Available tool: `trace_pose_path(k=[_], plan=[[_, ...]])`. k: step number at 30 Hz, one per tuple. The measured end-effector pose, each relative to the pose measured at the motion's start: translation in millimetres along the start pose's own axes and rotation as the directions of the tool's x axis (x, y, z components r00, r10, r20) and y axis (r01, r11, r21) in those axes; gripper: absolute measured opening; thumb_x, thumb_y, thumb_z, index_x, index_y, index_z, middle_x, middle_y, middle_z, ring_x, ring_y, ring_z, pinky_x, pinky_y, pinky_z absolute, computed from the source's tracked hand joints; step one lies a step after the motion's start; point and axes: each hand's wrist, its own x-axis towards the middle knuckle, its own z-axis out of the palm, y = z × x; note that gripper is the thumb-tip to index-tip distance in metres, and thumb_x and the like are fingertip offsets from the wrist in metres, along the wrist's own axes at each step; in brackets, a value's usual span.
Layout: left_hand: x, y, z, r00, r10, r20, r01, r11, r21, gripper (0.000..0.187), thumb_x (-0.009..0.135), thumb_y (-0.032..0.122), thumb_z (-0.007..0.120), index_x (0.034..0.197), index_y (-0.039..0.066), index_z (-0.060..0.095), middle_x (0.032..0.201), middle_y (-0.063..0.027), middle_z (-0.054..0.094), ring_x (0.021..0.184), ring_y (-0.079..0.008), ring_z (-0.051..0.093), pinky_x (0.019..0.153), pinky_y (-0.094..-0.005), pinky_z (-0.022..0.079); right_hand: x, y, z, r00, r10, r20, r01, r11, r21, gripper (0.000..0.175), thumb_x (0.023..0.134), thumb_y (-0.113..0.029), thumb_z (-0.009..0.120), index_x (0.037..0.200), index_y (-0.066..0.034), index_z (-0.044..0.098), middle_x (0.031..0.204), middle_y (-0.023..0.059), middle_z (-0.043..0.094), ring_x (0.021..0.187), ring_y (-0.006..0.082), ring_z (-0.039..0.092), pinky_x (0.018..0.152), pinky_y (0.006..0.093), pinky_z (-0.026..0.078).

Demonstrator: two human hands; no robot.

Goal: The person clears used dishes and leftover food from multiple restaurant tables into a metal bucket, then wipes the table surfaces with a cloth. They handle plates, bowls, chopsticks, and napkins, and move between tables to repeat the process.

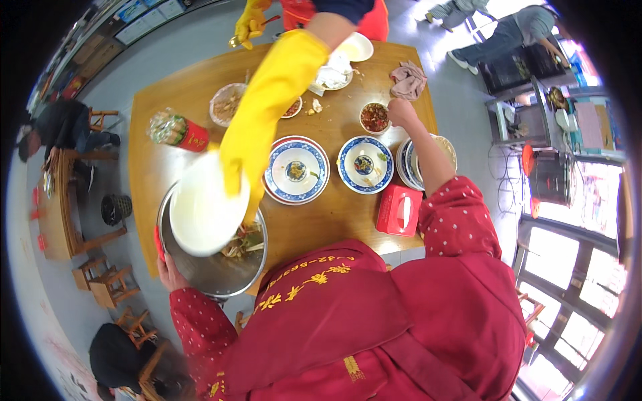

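Observation:
My left hand [172,273] grips a red cloth or handle cover [159,242] at the rim of a large steel basin [200,280] holding food scraps. Over the basin, a co-worker's yellow rubber glove [266,100] holds a tilted white bowl [208,205]. My right hand [401,112] touches the rim of a small bowl of chili sauce [374,118]; its fingertips are partly hidden. Two blue-rimmed bowls, one left [297,170] and one right [365,164], hold food remnants. Under my right forearm stands a stack of dishes [404,163].
On the wooden table [321,220] are a red tissue box [399,210], a red chopstick holder [193,135], a bowl of scraps [225,105], crumpled white tissues [335,72] and a pink cloth [409,80]. The co-worker's other glove [251,25] holds utensils across the table.

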Motion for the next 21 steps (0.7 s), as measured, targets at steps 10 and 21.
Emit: trace_pose_path(k=[10, 21], plan=[[1, -3, 16, 0.999, -0.01, -0.038, 0.002, 0.981, -0.194, 0.025, 0.091, 0.019, 0.051, 0.106, -0.001, 0.058, 0.089, 0.0, 0.055, 0.083, -0.008, 0.047, 0.076, -0.0221, 0.038, -124, -125, -123, 0.999, -0.02, 0.046, -0.022, 0.653, 0.757, 0.023, 0.072, -0.016, 0.057, 0.081, 0.0048, 0.062, 0.066, 0.016, 0.062, 0.059, 0.0204, 0.065, 0.058, 0.0343, 0.051], [1, -1, 27, 0.996, 0.017, -0.087, -0.037, 0.973, -0.229, 0.028, 0.09, 0.018, 0.053, 0.11, -0.001, 0.058, 0.094, -0.0033, 0.06, 0.088, -0.0104, 0.051, 0.081, -0.025, 0.04, -140, -361, -179, 0.726, -0.45, -0.521, 0.672, 0.626, 0.396, 0.014, 0.079, -0.012, 0.055, 0.087, -0.001, 0.058, 0.072, 0.0166, 0.063, 0.064, 0.0293, 0.063, 0.062, 0.0391, 0.049]])
